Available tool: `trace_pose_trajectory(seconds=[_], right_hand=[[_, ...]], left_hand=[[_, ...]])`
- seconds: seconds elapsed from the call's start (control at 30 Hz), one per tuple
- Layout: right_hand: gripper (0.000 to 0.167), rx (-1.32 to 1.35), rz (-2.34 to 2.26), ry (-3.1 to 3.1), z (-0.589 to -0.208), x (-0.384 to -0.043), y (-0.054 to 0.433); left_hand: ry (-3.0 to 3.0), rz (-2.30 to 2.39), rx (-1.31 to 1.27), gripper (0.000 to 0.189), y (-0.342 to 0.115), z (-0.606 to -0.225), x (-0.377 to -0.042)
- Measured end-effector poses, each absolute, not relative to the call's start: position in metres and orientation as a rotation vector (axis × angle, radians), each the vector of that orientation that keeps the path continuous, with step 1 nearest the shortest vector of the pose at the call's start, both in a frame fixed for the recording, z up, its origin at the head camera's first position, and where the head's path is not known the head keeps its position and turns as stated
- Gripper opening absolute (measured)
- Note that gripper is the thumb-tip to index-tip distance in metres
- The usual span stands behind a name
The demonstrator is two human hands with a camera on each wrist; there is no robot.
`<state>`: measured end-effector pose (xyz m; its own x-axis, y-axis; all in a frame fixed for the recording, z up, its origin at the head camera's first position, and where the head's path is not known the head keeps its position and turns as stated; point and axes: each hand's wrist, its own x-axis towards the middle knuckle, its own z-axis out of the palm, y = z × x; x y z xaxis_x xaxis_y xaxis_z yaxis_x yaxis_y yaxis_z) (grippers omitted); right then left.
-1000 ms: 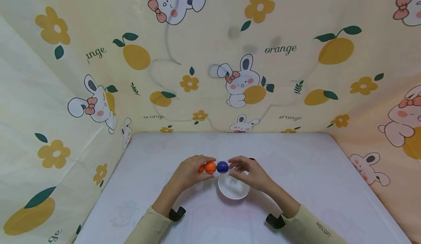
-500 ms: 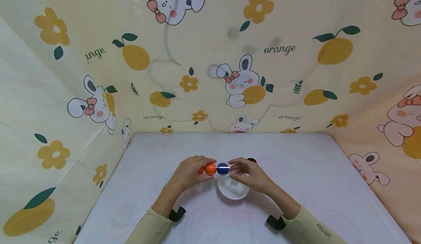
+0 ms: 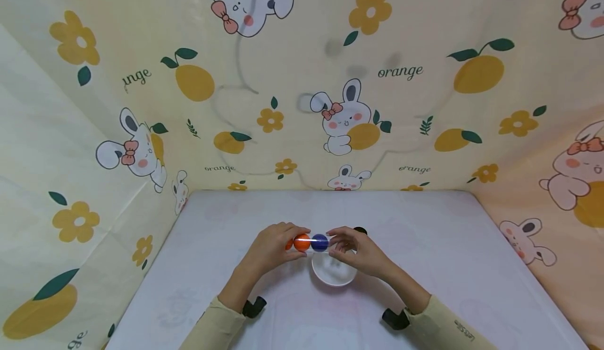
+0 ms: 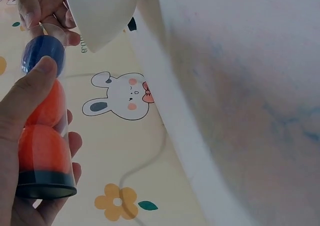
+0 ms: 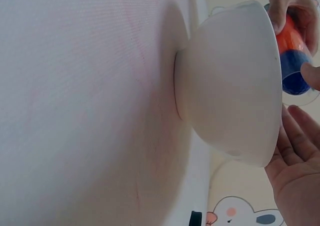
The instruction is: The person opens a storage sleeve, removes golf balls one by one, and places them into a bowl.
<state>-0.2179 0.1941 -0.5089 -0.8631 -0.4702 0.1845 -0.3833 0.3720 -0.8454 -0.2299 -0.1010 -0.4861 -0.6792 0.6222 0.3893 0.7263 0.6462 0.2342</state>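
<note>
My left hand (image 3: 277,246) grips a clear tube (image 4: 62,113) that lies level above the table. Inside it sit two orange balls (image 3: 302,242) and a blue ball (image 3: 320,242), the blue one nearest the open right end. A black cap (image 4: 46,184) closes the other end, within my left palm. Thumb and index finger of my right hand (image 3: 360,250) pinch the open end, while the remaining fingers curl loosely below. Just under this end stands a white bowl (image 5: 235,86), upright on the table, and its inside shows no ball in the head view.
A black round thing (image 3: 360,230) shows partly behind my right hand. The table (image 3: 226,214) has a pale cloth, and a printed curtain (image 3: 292,77) rises at its back and both sides. Black wrist mounts (image 3: 395,318) stick out from the sleeves.
The tube has dipped very slightly and a bright streak now runs along it. More of the black round thing shows behind my right hand. Both hands keep their hold.
</note>
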Motion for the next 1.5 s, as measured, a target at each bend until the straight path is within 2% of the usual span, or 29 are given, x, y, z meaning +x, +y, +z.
trace_pose_trajectory(seconds=[1.03, 1.5], right_hand=[[0.048, -0.754, -1.500, 2.538, -0.5108, -0.2170, 0.1950], [0.047, -0.784, -1.470, 2.614, -0.5060, -0.2171, 0.1984]], left_hand=[[-2.609, -0.435, -1.066, 0.056, -0.1015, -0.4798, -0.2266], [-2.628, -0.547, -1.037, 0.055, -0.1047, -0.4829, -0.2268]])
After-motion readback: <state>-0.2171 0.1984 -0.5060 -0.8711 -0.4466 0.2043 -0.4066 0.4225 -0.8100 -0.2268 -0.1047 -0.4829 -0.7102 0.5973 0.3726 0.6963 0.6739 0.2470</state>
